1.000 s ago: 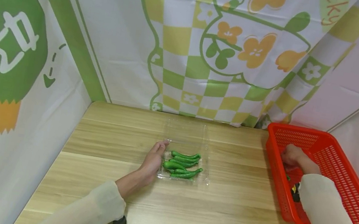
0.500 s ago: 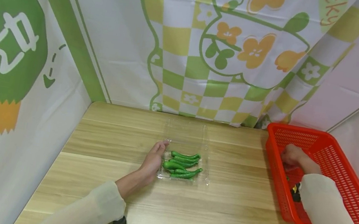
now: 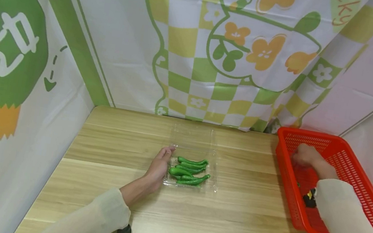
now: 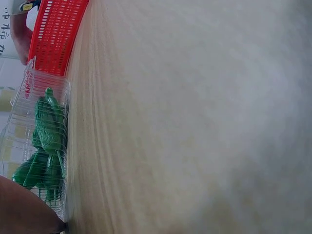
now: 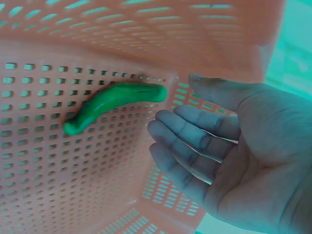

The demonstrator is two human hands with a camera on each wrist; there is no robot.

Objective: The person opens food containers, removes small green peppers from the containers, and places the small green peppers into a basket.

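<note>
A clear plastic clamshell box lies on the table with its lid folded back. Several green chili peppers are inside it. My left hand holds the box at its left side; in the left wrist view only part of that hand shows at the near end of the box. My right hand is down in the red basket, fingers spread and slightly bent, holding nothing. One green chili pepper lies on the basket floor, just beyond the fingertips and apart from them.
The basket's raised rim stands to the right of the box, with table surface between them. A printed curtain hangs along the table's back edge, and cloth walls flank both sides.
My right hand has shifted slightly toward the back of the basket, the sleeve moving a little rightward. My left hand, the box and the peppers in it stay in place.
</note>
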